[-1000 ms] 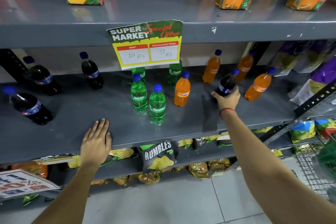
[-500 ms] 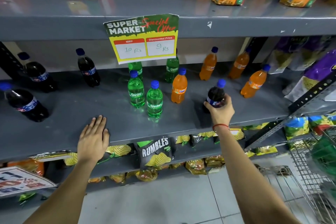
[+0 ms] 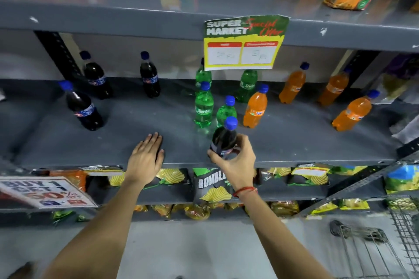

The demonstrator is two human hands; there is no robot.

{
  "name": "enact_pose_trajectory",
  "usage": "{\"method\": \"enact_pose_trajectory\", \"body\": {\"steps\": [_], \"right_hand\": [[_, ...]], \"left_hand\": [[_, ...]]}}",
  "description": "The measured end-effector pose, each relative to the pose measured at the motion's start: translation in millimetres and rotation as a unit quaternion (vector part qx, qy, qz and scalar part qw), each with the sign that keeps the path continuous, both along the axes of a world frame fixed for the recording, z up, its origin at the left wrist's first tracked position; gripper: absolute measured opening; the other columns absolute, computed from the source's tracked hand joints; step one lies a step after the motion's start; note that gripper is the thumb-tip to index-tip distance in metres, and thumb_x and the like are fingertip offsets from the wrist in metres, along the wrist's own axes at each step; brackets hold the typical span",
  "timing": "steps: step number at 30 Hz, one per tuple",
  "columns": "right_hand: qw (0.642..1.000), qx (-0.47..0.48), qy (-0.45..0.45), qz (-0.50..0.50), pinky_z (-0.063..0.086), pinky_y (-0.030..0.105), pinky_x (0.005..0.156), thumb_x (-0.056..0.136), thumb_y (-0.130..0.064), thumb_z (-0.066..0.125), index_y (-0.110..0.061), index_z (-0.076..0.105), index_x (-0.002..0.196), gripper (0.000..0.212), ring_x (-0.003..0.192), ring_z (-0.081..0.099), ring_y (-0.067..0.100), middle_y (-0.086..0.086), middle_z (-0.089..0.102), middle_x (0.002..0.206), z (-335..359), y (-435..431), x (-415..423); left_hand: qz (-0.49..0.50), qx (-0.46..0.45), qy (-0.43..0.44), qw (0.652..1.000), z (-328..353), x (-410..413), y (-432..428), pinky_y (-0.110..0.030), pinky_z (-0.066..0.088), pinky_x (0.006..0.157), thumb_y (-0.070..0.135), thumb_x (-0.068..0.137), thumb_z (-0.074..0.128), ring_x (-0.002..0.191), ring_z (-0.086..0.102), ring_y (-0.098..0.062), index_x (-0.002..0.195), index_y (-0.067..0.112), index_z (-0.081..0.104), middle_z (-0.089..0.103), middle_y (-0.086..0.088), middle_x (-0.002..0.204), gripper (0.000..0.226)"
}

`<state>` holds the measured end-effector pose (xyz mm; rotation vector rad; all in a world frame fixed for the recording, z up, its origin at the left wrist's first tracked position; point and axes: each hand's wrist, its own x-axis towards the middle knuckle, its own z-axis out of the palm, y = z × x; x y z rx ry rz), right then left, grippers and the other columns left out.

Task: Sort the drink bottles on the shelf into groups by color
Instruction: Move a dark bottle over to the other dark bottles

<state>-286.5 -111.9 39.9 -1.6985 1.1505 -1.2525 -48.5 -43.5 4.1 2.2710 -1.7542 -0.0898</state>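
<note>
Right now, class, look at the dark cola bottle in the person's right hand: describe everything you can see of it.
The dark cola bottle is small, apparently clear plastic, filled with near-black drink, with a blue screw cap and a blue label band. It stands roughly upright at the front edge of the grey shelf, just ahead of the green bottles. The right hand wraps its lower body; whether its base touches the shelf cannot be told.
</note>
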Motion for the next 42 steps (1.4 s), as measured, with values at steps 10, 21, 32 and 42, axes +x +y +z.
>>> {"method": "enact_pose_trajectory", "body": {"steps": [10,21,32,42], "right_hand": [[0.994,0.018,0.085,0.073,0.052,0.033,0.067,0.056,-0.034,0.085,-0.022,0.043,0.094,0.058,0.079,0.066,0.021,0.000,0.067,0.083,8,-13,138],[0.992,0.042,0.107,0.055,0.047,0.032,0.070,0.056,-0.042,0.084,-0.020,0.041,0.099,0.065,0.093,0.062,0.026,0.005,0.064,0.102,-4,-46,228],[0.969,0.094,0.065,0.220,0.046,0.019,0.090,0.072,-0.020,0.079,-0.016,0.044,0.129,0.067,0.109,0.060,0.018,0.000,0.063,0.115,-40,-61,211],[0.973,0.087,0.090,0.195,0.046,0.011,0.083,0.067,-0.025,0.083,-0.009,0.051,0.119,0.063,0.099,0.059,0.014,0.004,0.064,0.108,-34,-55,208]], "left_hand": [[0.041,-0.022,0.022,0.999,-6,30,17,-0.042,0.023,0.111,0.030,0.093,0.030,0.136,0.032,-0.026,0.137,0.002,0.039,0.039,-0.014,0.145,0.053],[0.038,-0.056,0.000,0.998,-16,33,14,-0.043,0.031,0.108,0.022,0.093,0.036,0.132,0.039,-0.025,0.134,0.002,0.044,0.047,-0.013,0.140,0.047],[0.037,-0.078,-0.004,0.996,-16,35,14,-0.044,0.035,0.105,0.021,0.091,0.040,0.128,0.044,-0.027,0.130,0.000,0.049,0.052,-0.015,0.135,0.045],[0.036,-0.078,-0.014,0.996,-18,36,15,-0.044,0.036,0.104,0.025,0.092,0.029,0.128,0.045,-0.026,0.130,0.000,0.049,0.053,-0.015,0.135,0.050]]}}
